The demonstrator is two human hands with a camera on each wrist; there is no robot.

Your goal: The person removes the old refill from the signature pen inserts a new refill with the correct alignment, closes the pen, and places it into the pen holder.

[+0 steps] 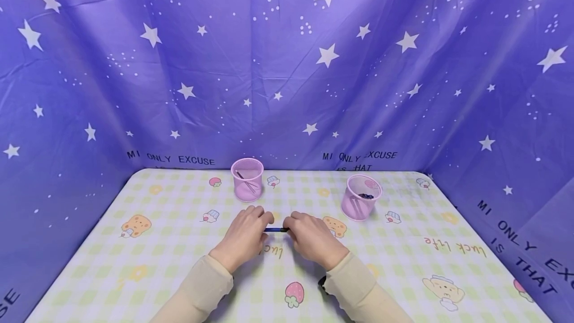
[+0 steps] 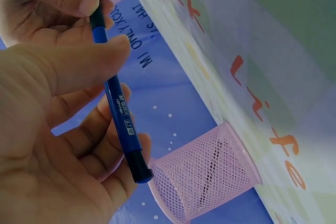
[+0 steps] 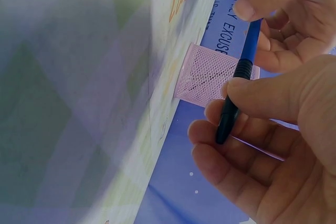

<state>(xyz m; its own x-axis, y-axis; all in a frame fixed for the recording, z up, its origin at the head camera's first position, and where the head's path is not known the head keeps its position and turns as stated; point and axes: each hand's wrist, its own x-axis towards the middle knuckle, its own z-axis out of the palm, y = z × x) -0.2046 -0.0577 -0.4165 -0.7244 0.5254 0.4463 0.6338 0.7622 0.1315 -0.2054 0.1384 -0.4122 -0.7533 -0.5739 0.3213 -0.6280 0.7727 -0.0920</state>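
A blue ballpoint pen (image 1: 275, 230) with a black grip is held between both hands above the table. My left hand (image 1: 246, 236) holds its blue barrel, thumb on top and fingers curled behind, with the black push-button end (image 2: 139, 169) sticking out past the fingers in the left wrist view. At the other end, my right hand (image 1: 314, 238) pinches the black ribbed grip (image 3: 242, 69) between thumb and fingers. The dark tip (image 3: 226, 128) points down across the right fingers in the right wrist view. White lettering and "0.7" show on the barrel.
Beyond the left hand stands a pink mesh pen cup (image 1: 248, 191) with a thin dark stick inside. Another pink mesh cup (image 1: 358, 208), at the right, contains dark-topped items. A checked, cartoon-printed cloth (image 1: 179, 263) covers the table. Purple star-patterned curtains (image 1: 287, 64) enclose its back and sides.
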